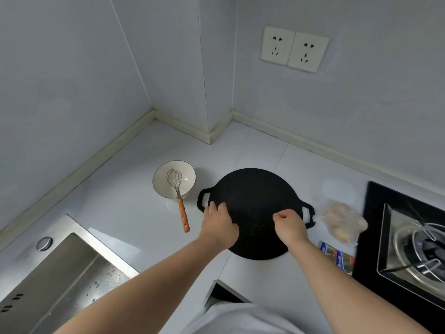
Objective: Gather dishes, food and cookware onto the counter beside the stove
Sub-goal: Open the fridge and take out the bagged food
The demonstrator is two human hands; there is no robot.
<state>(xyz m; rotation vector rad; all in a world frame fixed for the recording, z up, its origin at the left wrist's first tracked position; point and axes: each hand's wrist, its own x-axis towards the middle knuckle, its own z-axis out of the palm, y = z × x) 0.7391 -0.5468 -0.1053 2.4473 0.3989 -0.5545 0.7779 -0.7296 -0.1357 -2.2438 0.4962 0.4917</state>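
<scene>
A black round griddle pan (252,196) with two loop handles lies flat on the white counter (125,203). My left hand (220,225) rests on its left side, just inside the left handle, with the fingertips touching the surface. My right hand (289,226) is over the pan's right side near the right handle, fingers curled in, with nothing visible in it. Left of the pan stands a white bowl (159,174) holding a wire whisk (174,179) whose orange handle sticks out toward me. A clear bag of pale food (344,222) lies right of the pan.
A black gas stove (409,237) with a metal burner is at the right edge. A colourful packet (337,256) lies beside it. A steel sink (60,273) fills the lower left. Two wall sockets (295,49) sit above the counter, and walls close off the back.
</scene>
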